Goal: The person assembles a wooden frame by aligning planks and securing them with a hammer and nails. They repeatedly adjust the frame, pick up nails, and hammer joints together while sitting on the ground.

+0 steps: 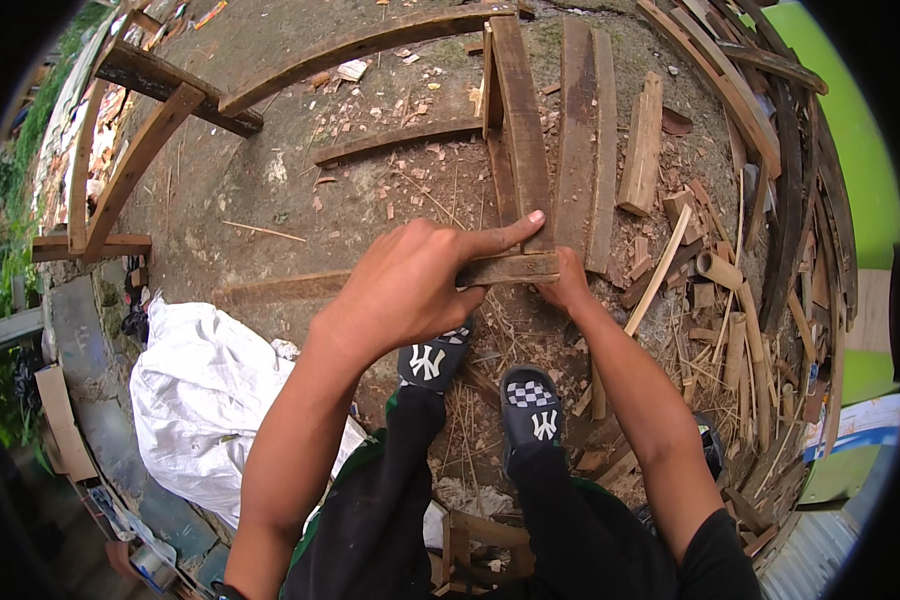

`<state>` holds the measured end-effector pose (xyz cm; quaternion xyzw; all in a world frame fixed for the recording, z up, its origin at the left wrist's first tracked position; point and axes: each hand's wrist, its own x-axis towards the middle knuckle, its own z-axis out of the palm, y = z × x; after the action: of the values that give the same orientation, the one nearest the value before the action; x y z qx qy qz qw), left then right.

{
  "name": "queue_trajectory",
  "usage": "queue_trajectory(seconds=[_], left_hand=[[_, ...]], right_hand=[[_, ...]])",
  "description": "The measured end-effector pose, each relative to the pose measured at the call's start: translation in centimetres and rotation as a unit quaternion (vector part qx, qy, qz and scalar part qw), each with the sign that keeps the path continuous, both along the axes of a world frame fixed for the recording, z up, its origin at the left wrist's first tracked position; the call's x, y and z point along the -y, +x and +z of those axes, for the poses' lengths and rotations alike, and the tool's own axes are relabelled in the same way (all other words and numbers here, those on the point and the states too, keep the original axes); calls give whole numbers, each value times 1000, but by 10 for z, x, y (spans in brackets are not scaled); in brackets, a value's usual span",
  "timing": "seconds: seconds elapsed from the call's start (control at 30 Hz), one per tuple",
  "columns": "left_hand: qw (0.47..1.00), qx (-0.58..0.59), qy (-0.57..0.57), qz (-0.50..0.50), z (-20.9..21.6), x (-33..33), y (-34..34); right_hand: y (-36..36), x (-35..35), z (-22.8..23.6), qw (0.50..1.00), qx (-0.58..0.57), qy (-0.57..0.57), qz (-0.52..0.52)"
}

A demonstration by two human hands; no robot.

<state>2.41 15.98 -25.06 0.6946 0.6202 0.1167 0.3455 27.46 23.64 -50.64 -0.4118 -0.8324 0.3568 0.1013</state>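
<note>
A brown wooden frame [523,130] stands in front of me, its long bars running to the left and meeting upright-looking boards at the right. My left hand [410,275] is closed round the near bar [280,288], its index finger stretched out to the right above the corner. My right hand [568,285] holds the end of that same bar at the corner. Its fingers are partly hidden behind the wood. Beyond the hands lie a middle bar [400,140] and a curved-looking far bar [360,45].
Two flat planks [575,140] and a short block [642,150] lie right of the frame. Scrap wood and bamboo [735,310] pile up farther right. A white sack [205,390] lies at left. Joined timbers [145,150] stand far left. My sandalled feet [532,400] are below the hands.
</note>
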Motion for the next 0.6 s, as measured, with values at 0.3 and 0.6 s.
queue_trajectory(seconds=[0.3, 0.6], left_hand=[[1000, -5, 2, -8, -5, -4, -2], [1000, -8, 5, -11, -6, -4, -1]], right_hand=[[-1, -9, -4, 999, -4, -52, -9], [0, -8, 1, 997, -15, -68, -16]])
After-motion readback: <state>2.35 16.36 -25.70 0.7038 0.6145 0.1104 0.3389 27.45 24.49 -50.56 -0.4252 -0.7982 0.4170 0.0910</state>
